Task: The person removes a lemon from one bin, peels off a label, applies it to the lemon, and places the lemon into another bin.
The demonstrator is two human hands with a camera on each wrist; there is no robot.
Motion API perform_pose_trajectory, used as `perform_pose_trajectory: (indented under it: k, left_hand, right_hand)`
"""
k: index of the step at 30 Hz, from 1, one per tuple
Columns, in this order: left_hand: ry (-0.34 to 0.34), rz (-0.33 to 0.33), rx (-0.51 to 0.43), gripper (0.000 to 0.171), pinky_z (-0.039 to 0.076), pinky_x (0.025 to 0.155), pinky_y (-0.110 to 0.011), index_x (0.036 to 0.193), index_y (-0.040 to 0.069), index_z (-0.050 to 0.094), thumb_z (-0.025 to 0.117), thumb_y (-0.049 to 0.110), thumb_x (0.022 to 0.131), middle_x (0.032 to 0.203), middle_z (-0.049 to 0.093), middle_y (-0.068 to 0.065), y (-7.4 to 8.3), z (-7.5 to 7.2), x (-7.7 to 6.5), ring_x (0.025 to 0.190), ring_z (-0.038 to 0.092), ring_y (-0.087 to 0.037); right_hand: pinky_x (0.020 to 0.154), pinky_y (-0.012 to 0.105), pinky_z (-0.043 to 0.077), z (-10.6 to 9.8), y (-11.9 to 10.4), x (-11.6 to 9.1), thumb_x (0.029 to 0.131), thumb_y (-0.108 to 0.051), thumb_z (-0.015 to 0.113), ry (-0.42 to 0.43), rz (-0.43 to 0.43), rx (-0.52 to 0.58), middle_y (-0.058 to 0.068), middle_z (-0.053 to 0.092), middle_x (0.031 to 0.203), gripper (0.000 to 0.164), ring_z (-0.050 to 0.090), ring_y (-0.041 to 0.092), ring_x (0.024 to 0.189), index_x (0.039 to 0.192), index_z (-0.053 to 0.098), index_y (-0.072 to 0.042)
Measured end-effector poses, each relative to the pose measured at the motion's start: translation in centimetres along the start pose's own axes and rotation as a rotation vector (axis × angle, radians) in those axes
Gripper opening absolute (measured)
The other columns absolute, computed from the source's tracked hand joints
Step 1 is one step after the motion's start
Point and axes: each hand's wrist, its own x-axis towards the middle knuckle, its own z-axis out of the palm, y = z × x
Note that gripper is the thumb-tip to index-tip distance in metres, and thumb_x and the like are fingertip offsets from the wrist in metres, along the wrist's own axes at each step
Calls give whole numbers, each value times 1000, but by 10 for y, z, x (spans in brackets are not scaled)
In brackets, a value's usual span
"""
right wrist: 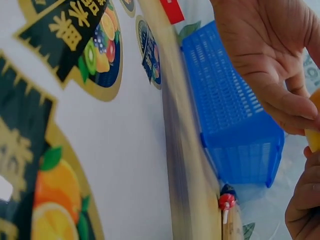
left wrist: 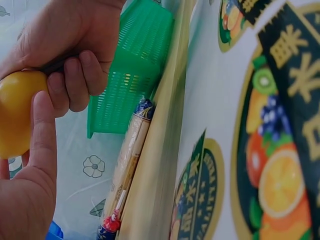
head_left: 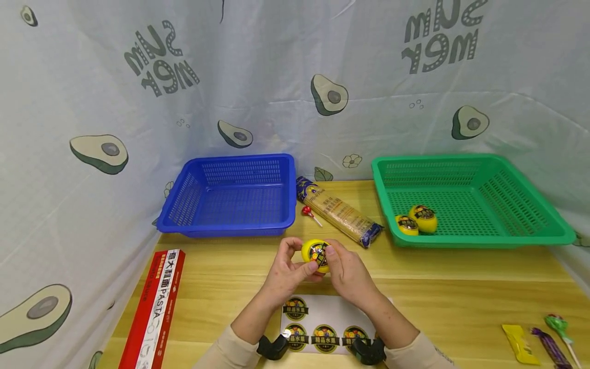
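Note:
A smooth yellow fruit (head_left: 306, 250) with a round dark fruit label (head_left: 319, 253) on its face is between both hands above the table. My left hand (head_left: 289, 271) holds it from the left, thumb at the label's lower edge. From the right, my right hand (head_left: 350, 269) grips the fruit with its thumb on the label; its other fingers are curled, as the left wrist view shows. Below the hands lies a white sticker sheet (head_left: 332, 306) with several matching labels, partly covered by the forearms. Two labelled yellow fruits (head_left: 425, 221) sit in the green basket (head_left: 465, 241).
A blue basket (head_left: 226, 228) stands at the back left. Between the baskets lie a pasta packet (head_left: 338, 210) and a red lollipop (head_left: 308, 210). A red-and-white pasta box (head_left: 154, 307) lies at left. Front right are a yellow packet (head_left: 520, 344), purple-wrapped sweet (head_left: 550, 348) and green lollipop (head_left: 557, 324).

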Motion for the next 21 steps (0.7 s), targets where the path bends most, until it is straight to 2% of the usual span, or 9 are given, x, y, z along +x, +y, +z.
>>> perform_pose_trajectory:
  k: [5,11,16,21]
  left_hand:
    - [2,3,34,59,63,79,-30,132,5,30,73,21,96,126,42,-5,0,-1,0,81,74,-13]
    - [30,-20,93,59,62,82,-30,144,-1,27,64,18,102,139,42,-16,5,-1,0,86,71,-10]
    - [19,-18,179,65,62,83,-30,152,3,28,65,9,99,147,36,-26,10,-5,0,89,70,-9]
    - [-10,-20,220,70,63,85,-36,155,6,35,70,4,94,140,37,-25,13,-10,-2,90,71,-10]
  right_hand:
    - [63,25,53,1,0,0,113,-18,28,4,47,8,0,67,76,41,59,8,66,120,66,-3]
    - [55,24,48,2,-2,0,114,-20,27,-4,121,67,3,60,69,43,51,7,60,124,64,-1]
    - [51,26,49,-2,-4,1,114,-30,27,-82,240,139,3,60,70,47,52,11,55,128,64,-4]
    - [53,31,54,-11,-6,0,114,-38,25,-147,354,256,9,62,74,53,54,16,58,135,62,-6]
